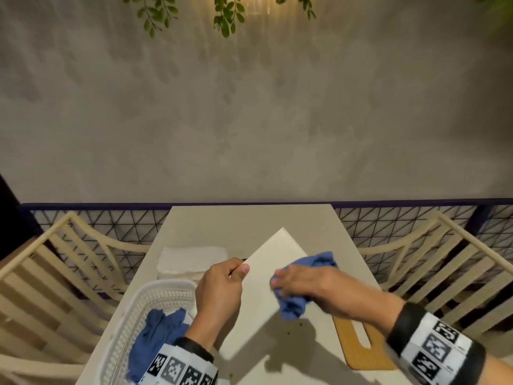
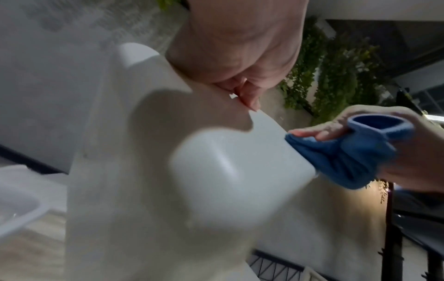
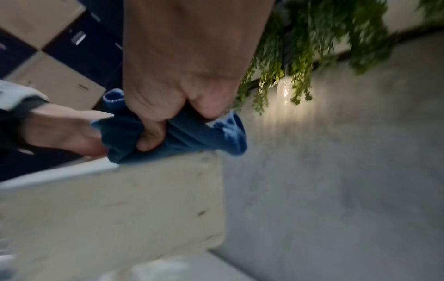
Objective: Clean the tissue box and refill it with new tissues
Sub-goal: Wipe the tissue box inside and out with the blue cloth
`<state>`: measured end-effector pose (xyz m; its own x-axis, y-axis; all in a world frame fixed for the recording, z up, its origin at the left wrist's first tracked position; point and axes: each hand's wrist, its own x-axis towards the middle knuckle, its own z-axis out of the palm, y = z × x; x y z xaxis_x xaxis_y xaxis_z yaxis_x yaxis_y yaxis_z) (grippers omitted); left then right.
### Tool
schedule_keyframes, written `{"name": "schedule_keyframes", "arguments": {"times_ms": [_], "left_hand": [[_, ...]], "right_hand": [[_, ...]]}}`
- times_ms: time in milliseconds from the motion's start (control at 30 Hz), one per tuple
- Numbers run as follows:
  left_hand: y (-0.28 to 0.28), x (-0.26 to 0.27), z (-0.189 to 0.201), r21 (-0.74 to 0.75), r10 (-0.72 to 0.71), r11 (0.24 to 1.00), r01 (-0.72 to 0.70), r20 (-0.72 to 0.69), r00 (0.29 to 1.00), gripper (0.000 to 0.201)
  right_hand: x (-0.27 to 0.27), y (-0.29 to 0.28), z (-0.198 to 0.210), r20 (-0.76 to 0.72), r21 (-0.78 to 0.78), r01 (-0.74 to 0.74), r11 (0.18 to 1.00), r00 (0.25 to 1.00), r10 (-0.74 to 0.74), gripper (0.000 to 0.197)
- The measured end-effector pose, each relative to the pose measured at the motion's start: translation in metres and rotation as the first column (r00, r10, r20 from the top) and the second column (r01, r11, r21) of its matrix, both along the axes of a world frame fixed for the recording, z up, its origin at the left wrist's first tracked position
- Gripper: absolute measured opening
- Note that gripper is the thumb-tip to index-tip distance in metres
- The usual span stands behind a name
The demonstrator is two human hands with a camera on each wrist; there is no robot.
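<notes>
Two hands work on the white tissue box (image 1: 266,284), lower centre of the head view, held tilted above the counter (image 1: 222,226). Left hand (image 1: 219,293) pinches the box's left edge, thumb on top, fingers (image 2: 250,95) curled behind the rim. Right hand (image 1: 302,284) grips a bunched blue cloth (image 1: 294,307), fingers (image 3: 151,136) curled round it, cloth pressed against the box's right face. Left forearm enters from bottom centre, right from lower right. Stack of new tissues (image 1: 191,259) lies left of the box; white basket (image 1: 130,323) at lower left holds another blue cloth (image 1: 158,334). Wooden lid (image 1: 361,348) lies lower right.
</notes>
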<state>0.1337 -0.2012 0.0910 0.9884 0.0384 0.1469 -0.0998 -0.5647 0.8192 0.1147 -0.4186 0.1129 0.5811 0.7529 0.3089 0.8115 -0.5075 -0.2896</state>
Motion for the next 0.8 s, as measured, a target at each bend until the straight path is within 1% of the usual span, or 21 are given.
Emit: {"name": "schedule_keyframes", "arguments": {"times_ms": [33,67,100,133,167,200,233,267,300,333,367,400,467,533,567,600,633,667,700,733,800], "left_hand": [[-0.002,0.0,0.0,-0.005,-0.013,1.0,0.013,0.001,1.0,0.028],[-0.005,-0.001,0.001,-0.014,-0.02,1.0,0.02,-0.006,1.0,0.032],[-0.007,0.001,0.001,-0.022,-0.013,1.0,0.012,-0.011,1.0,0.039],[-0.007,0.002,0.002,-0.02,0.002,1.0,-0.003,-0.022,1.0,0.044],[-0.005,0.005,0.002,-0.025,0.015,1.0,-0.016,-0.027,1.0,0.046],[-0.002,0.007,0.003,-0.037,0.021,0.999,-0.022,-0.031,0.999,0.046],[0.003,0.008,0.003,-0.051,0.022,0.998,-0.023,-0.026,0.999,0.045],[0.005,0.008,0.002,-0.056,0.016,0.998,-0.017,-0.019,1.0,0.043],[0.006,0.007,0.002,-0.037,0.008,0.999,-0.008,-0.014,1.0,0.04],[0.003,0.006,0.001,-0.022,-0.001,1.0,0.0,-0.01,1.0,0.038],[-0.001,0.006,0.0,-0.031,-0.01,0.999,0.01,-0.01,1.0,0.038],[-0.005,0.007,-0.001,-0.056,-0.02,0.998,0.019,-0.009,1.0,0.039],[-0.007,0.01,-0.001,-0.09,-0.013,0.996,0.012,-0.017,1.0,0.035],[-0.002,0.011,0.0,-0.08,-0.009,0.997,0.007,-0.022,1.0,0.035],[0.001,0.009,0.0,-0.052,-0.015,0.999,0.014,-0.018,1.0,0.035],[0.001,0.007,0.001,-0.011,-0.022,1.0,0.022,-0.002,1.0,0.032],[-0.002,0.004,0.002,0.016,-0.025,1.0,0.025,0.011,1.0,0.029],[-0.005,0.002,0.003,0.016,-0.032,0.999,0.032,0.015,0.999,0.031],[-0.008,0.002,0.004,0.001,-0.034,0.999,0.034,0.017,0.999,0.035],[-0.009,0.002,0.004,-0.005,-0.025,1.0,0.025,0.019,1.0,0.04],[-0.004,0.006,0.005,0.029,-0.012,1.0,0.011,0.031,0.999,0.04]], "right_hand": [[0.007,-0.005,0.003,-0.026,0.081,0.085,0.993,0.996,-0.083,0.036],[0.012,0.0,0.008,-0.009,0.151,0.141,0.978,0.99,-0.142,0.033],[0.013,0.013,0.011,0.03,0.186,0.147,0.971,0.987,-0.155,0.027],[0.01,0.026,0.01,0.048,0.159,0.087,0.983,0.994,-0.095,0.023],[0.006,0.032,0.002,0.059,0.101,0.003,0.995,0.998,-0.009,0.023],[-0.002,0.031,-0.005,0.045,0.035,-0.08,0.996,0.996,0.079,0.027],[-0.006,0.022,-0.006,0.006,-0.024,-0.119,0.993,0.993,0.119,0.029],[-0.002,0.009,-0.004,-0.038,-0.032,-0.084,0.996,0.996,0.082,0.03],[0.007,-0.003,0.001,-0.08,0.02,0.019,1.0,0.997,-0.017,0.03],[0.016,-0.008,0.006,-0.067,0.099,0.104,0.99,0.993,-0.097,0.029],[0.021,-0.003,0.011,-0.01,0.178,0.144,0.973,0.989,-0.144,0.027],[0.023,0.01,0.015,0.033,0.202,0.144,0.969,0.988,-0.154,0.023],[0.015,0.035,0.008,-0.025,0.151,0.051,0.987,0.999,-0.048,0.022],[-0.001,0.03,0.005,-0.069,0.076,-0.044,0.996,0.996,0.05,0.03],[0.001,0.018,0.008,-0.088,0.068,-0.021,0.997,0.996,0.027,0.029],[0.008,0.005,0.011,-0.088,0.129,0.044,0.991,0.996,-0.033,0.026],[0.016,-0.002,0.015,-0.063,0.216,0.123,0.969,0.992,-0.111,0.026],[0.022,0.001,0.018,-0.006,0.272,0.191,0.943,0.98,-0.196,0.032],[0.026,0.011,0.02,0.044,0.294,0.225,0.929,0.968,-0.248,0.037],[0.027,0.021,0.019,0.07,0.287,0.204,0.936,0.97,-0.233,0.034],[0.02,0.026,0.015,0.05,0.229,0.096,0.969,0.993,-0.11,0.028]]}}
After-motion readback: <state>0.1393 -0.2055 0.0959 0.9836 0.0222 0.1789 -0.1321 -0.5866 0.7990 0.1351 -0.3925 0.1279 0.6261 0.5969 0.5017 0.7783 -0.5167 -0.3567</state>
